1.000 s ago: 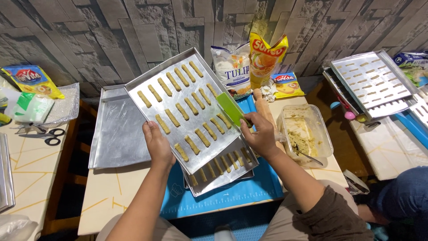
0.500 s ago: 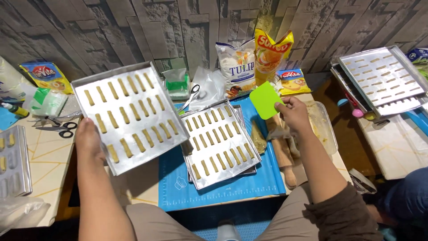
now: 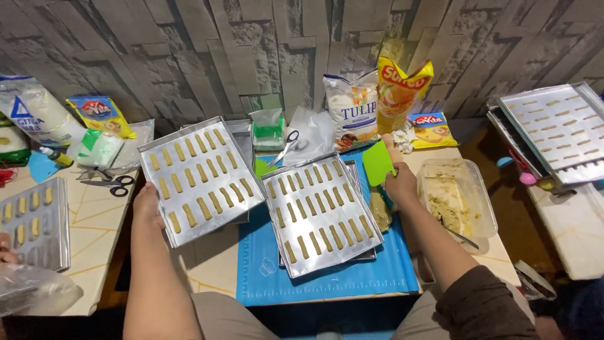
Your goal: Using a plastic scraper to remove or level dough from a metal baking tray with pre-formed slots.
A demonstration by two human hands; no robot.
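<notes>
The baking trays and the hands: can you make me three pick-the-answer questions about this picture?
1. Where does the middle tray lie?
A. on the blue mat
B. on the floor
C. inside the plastic tub

2. What colour is the scraper?
A. red
B. green
C. black

3. What is the left hand doing?
A. resting flat on the table
B. cutting with scissors
C. holding a tray of dough sticks

Answers:
1 A: the blue mat shows under and around it.
2 B: the right hand grips a bright green blade.
3 C: its fingers clasp the left tray at its near corner.
</notes>
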